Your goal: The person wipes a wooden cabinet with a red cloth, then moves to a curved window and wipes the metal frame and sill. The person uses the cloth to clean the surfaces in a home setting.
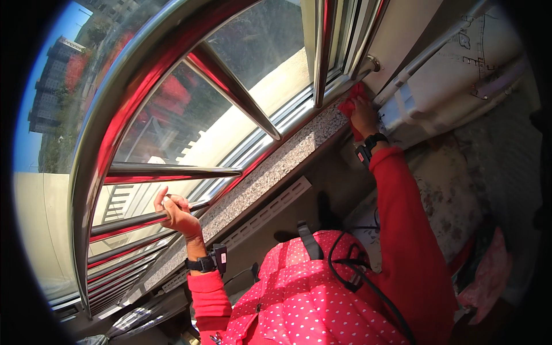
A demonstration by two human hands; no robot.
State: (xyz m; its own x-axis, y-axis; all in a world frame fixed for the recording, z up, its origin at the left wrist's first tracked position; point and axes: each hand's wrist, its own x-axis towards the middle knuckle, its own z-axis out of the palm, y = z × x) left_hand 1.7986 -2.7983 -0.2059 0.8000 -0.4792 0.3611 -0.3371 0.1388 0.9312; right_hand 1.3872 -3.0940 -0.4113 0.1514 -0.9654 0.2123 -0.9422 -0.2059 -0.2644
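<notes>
My left hand [177, 214] is closed around an upright bar [129, 224] of a polished metal window guard rail, left of centre. At the upper right, my right hand [363, 115] holds a red cloth [354, 100] against the far end of a speckled stone window sill [280, 166], near the corner where the rail meets the wall. Part of the cloth hangs below the fingers over the sill's edge. Both wrists bear black straps with small devices. The palm side of my right hand is hidden.
The rail's curved top bar [92, 112] runs along the left, before the window glass [263, 43]. A slotted white radiator cover [267, 213] lies below the sill. At right are a pale covered surface [457, 77] and a metal pole [435, 47]. A black cable [379, 293] crosses my clothing.
</notes>
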